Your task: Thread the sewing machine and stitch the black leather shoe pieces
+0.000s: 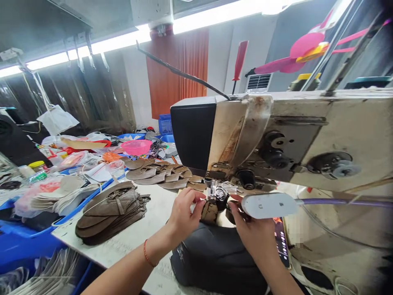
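My left hand (pixel 187 209) is closed in a pinch just left of the presser foot (pixel 210 191) of a sewing machine (pixel 229 139). Whatever lies between its fingertips is too small to make out. On the other side of the foot, my right hand (pixel 256 231) has its thumb and fingers closed on a dark brown piece (pixel 230 213). A white oval device (pixel 267 205) hides part of those fingers. Below both hands bulges a smooth black item (pixel 215 254) with lettering on its left side. A stack of brown shoe-upper pieces (pixel 107 213) lies on the table to the left.
Overlapping brown pieces (pixel 162 174) lie behind the needle area. Blue bins and a pink basin (pixel 136 146) crowd the left with bags and scraps. A lit phone (pixel 281 241) rests by my right forearm; a purple cable (pixel 337 201) runs rightward. A pink fan (pixel 307 45) stands above.
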`<control>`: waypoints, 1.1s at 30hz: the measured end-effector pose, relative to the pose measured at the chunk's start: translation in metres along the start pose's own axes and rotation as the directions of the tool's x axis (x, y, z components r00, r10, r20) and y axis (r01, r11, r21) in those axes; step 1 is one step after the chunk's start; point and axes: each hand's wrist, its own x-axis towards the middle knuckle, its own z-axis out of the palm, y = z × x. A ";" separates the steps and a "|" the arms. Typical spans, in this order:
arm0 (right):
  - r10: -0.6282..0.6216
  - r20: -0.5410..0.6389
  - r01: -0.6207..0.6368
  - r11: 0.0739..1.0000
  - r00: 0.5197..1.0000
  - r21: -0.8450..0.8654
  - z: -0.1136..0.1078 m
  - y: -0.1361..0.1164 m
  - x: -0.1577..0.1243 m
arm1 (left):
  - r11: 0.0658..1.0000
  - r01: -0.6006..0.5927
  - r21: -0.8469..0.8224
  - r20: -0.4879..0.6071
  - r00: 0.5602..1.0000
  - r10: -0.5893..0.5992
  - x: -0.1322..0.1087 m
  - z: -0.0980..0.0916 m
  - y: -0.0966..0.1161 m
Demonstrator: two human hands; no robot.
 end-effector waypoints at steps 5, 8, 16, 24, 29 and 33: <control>-0.015 0.080 0.020 0.998 0.997 -0.067 0.014 -0.012 0.005 | 0.999 0.039 0.011 0.008 0.999 -0.039 0.000 0.003 -0.001; -0.017 0.059 0.023 0.995 0.998 -0.101 0.020 -0.019 0.007 | 0.997 0.068 0.044 0.009 0.998 -0.069 0.003 0.008 -0.003; -0.058 0.159 0.086 0.980 0.986 -0.179 0.021 -0.023 0.005 | 0.907 0.378 -0.186 0.111 0.925 -0.363 0.016 0.019 -0.006; -0.216 0.234 0.243 0.965 0.948 -0.096 0.008 -0.007 0.021 | 0.895 0.391 -0.214 0.126 0.920 -0.372 0.012 0.020 -0.008; -0.248 0.282 0.263 0.965 0.927 -0.018 0.000 -0.005 0.029 | 0.904 0.378 -0.201 0.137 0.924 -0.356 0.011 0.018 -0.008; -0.237 0.241 0.248 0.969 0.941 -0.015 0.004 -0.009 0.028 | 0.903 0.377 -0.206 0.147 0.924 -0.352 0.010 0.016 -0.005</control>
